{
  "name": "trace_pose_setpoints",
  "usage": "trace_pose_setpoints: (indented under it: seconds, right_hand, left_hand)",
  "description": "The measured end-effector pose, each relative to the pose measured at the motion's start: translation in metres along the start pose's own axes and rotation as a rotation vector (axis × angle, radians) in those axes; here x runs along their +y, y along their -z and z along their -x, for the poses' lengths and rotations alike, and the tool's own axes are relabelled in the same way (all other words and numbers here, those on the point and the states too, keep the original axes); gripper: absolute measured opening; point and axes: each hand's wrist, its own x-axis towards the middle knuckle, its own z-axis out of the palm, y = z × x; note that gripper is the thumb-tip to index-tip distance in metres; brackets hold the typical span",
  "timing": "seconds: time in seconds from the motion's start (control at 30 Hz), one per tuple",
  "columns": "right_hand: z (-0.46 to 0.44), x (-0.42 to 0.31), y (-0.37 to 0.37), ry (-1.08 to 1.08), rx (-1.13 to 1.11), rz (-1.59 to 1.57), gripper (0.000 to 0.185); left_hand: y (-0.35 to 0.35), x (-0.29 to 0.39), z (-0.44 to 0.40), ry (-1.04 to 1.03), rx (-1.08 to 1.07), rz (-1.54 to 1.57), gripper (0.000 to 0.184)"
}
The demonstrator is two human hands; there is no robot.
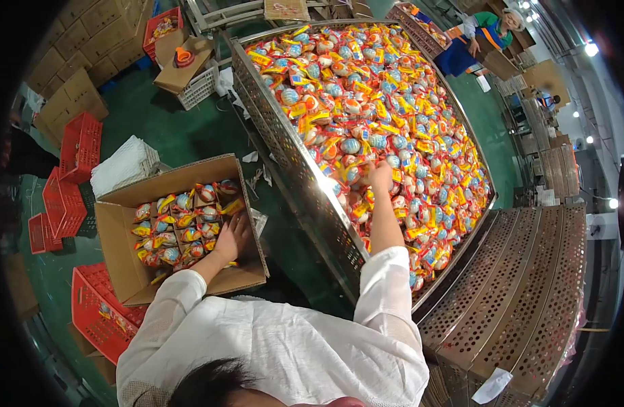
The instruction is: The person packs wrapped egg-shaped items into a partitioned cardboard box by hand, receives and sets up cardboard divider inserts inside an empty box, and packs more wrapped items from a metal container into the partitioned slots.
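My left hand point(235, 235) is inside an open cardboard box point(115, 237), at its right side, fingers stretched out and apart over the packed goods. Rows of small round wrapped packages point(168, 239), white, blue and orange with yellow and red wrappers, fill much of the box. Thin card dividers appear to separate them. My right hand point(380, 176) reaches into a large metal bin with perforated walls point(285, 122), heaped with the same wrapped packages point(420, 146). Its fingers touch the heap, and their tips are partly hidden, so I cannot tell whether they grip a package.
Red plastic crates point(80, 146) stand at the left, with another red crate point(98, 315) below the box. White sheets point(125, 166) are stacked behind the box. Perforated brown panels point(515, 271) stand right of the bin. Another person point(488, 37) is at the far right.
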Motion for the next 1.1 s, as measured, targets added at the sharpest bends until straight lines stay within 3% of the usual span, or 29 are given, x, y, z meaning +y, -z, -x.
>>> trace_pose_setpoints:
  seconds: [0.13,0.2,0.27,0.3,0.4,0.53,0.57,0.67,0.7,0.73,0.8,0.87,0.93,1.0,1.03,1.1]
  right_hand:
    - [-0.012,0.043,0.003,0.104,0.165,-0.368,0.037]
    - [-0.012,0.057,0.03,0.053,0.087,-0.547,0.033]
    - [0.013,0.031,0.065,-0.07,0.039,-1.121,0.021]
    - [0.027,0.019,0.085,-0.067,0.035,-1.116,0.021]
    - [0.073,-0.014,0.124,0.106,-0.294,-1.288,0.009]
    - [0.143,-0.067,0.146,0.506,-0.618,-1.012,0.015]
    - [0.159,-0.087,0.143,0.696,-0.682,-0.982,0.015]
    - [0.221,-0.164,0.135,1.178,-0.707,-0.442,0.014]
    - [0.237,-0.176,0.12,1.241,-0.753,-0.296,0.015]
    - [0.251,-0.185,0.106,1.302,-0.785,-0.142,0.017]
    - [0.272,-0.192,0.059,1.327,-0.926,0.234,0.017]
    - [0.287,-0.193,0.009,1.472,-1.024,0.427,0.019]
    - [0.301,-0.197,-0.033,1.449,-1.105,0.729,0.019]
    - [0.31,-0.192,-0.071,1.465,-1.133,0.851,0.022]
    - [0.318,-0.191,-0.078,1.436,-1.075,0.783,0.022]
    - [0.329,-0.192,-0.084,1.392,-1.009,0.789,0.031]
  left_hand:
    - [0.004,-0.001,0.002,-0.011,0.008,0.029,0.045]
    - [0.003,-0.003,0.002,-0.017,-0.021,0.006,0.045]
    - [-0.005,-0.005,0.003,-0.035,0.032,0.051,0.044]
    - [0.005,-0.005,0.002,-0.037,0.045,0.071,0.047]
    - [0.009,-0.015,0.004,-0.085,0.004,0.18,0.05]
    - [0.01,-0.022,0.007,-0.105,-0.01,0.138,0.06]
    - [-0.01,-0.025,0.008,-0.146,0.17,0.16,0.056]
    - [-0.007,-0.026,0.008,-0.152,0.363,0.285,0.038]
    - [-0.007,-0.027,0.009,-0.152,0.391,0.331,0.038]
    - [-0.002,-0.028,0.009,-0.101,0.244,0.422,0.041]
    - [-0.002,-0.031,0.008,-0.138,0.095,0.281,0.046]
    - [-0.004,-0.031,0.006,-0.132,0.078,0.275,0.048]
    - [-0.008,-0.031,0.005,-0.128,0.055,0.261,0.051]
    - [-0.018,-0.029,0.002,-0.09,0.132,0.288,0.05]
    - [0.005,-0.027,0.007,-0.03,0.035,0.292,0.035]
    - [-0.028,-0.027,0.001,-0.038,0.059,0.214,0.038]
